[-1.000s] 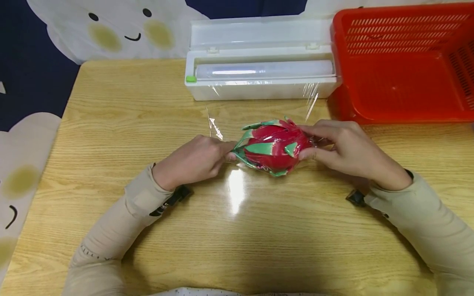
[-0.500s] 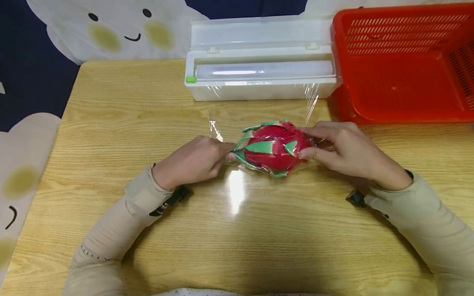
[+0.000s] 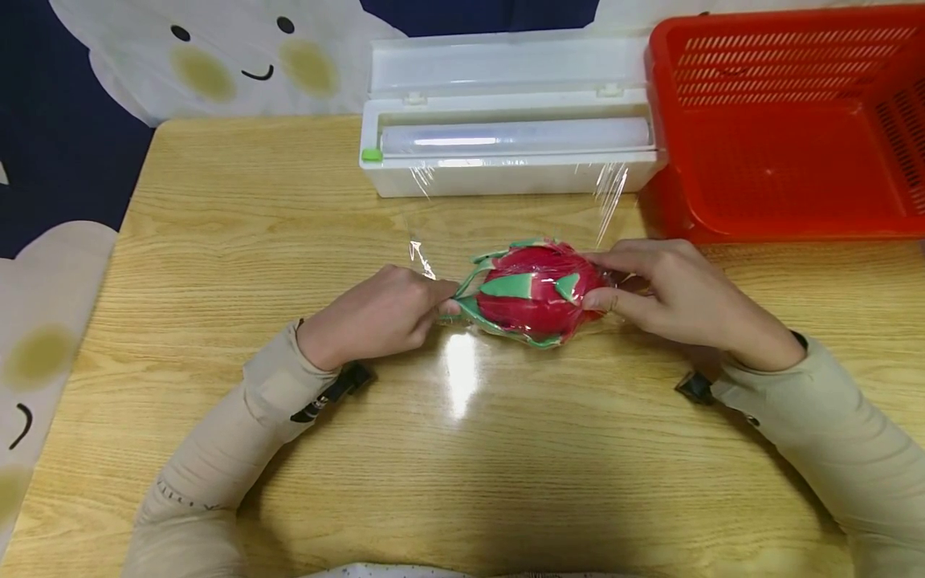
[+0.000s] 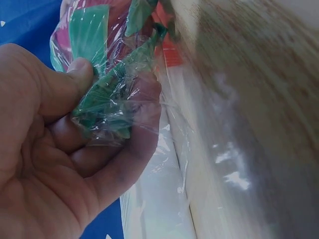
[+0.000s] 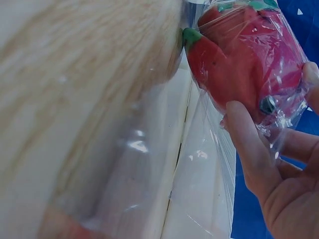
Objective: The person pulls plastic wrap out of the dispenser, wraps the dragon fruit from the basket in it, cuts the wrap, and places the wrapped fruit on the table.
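Note:
A red dragon fruit (image 3: 531,301) with green scales lies on its side between the two hands, covered in clear cling film (image 5: 279,74). My left hand (image 3: 379,313) pinches the leafy green end, thumb and fingers curled round the film-covered tips, as the left wrist view shows up close. At the rounded red end, my right hand (image 3: 668,293) grips the fruit with thumb and fingers on either side. From the fruit, the film stretches back to a roll (image 3: 516,136) in a white dispenser box (image 3: 506,178) with its lid raised.
A red plastic basket (image 3: 686,185) with slotted walls stands at the back right, against the dispenser's end. The wooden table (image 3: 462,482) reaches toward the person. A cloth with cloud faces (image 3: 238,64) hangs behind and to the left.
The dragon fruit has rolled slightly toward the person, and the film between it and the dispenser has shifted a little. Both hands keep nearly the same place and grip.

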### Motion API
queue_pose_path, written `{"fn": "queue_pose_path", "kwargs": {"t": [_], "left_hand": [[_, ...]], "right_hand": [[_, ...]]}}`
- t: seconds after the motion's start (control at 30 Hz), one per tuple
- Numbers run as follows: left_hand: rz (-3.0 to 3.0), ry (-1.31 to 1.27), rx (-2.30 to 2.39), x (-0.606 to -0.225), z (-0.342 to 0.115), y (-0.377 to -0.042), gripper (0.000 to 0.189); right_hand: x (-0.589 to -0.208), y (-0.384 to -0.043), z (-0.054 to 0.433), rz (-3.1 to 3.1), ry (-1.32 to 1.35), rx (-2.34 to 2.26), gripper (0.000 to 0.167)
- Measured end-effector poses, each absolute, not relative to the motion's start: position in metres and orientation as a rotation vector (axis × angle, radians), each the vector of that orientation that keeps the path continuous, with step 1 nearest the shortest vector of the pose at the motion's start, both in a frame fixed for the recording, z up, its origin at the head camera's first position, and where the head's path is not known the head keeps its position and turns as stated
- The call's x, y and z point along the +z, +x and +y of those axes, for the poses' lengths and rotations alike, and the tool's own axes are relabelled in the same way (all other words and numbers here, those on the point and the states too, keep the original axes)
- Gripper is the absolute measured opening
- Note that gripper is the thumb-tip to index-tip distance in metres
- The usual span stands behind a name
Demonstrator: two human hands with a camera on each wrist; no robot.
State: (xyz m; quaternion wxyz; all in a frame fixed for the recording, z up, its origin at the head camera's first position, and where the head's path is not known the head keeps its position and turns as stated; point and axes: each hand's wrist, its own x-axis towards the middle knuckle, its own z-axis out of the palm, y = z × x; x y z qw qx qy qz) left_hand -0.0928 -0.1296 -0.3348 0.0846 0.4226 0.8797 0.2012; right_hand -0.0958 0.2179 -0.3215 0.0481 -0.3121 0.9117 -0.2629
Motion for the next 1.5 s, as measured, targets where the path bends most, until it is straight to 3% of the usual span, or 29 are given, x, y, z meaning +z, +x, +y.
{"fn": "queue_pose_path", "kwargs": {"t": [1.5], "left_hand": [[2.501,1.237,0.619,-0.3312,-0.1291,-0.0902,0.032]], "right_hand": [[-0.3203,-0.0965,0.2192,2.678,-0.923,-0.771,0.043]]}}
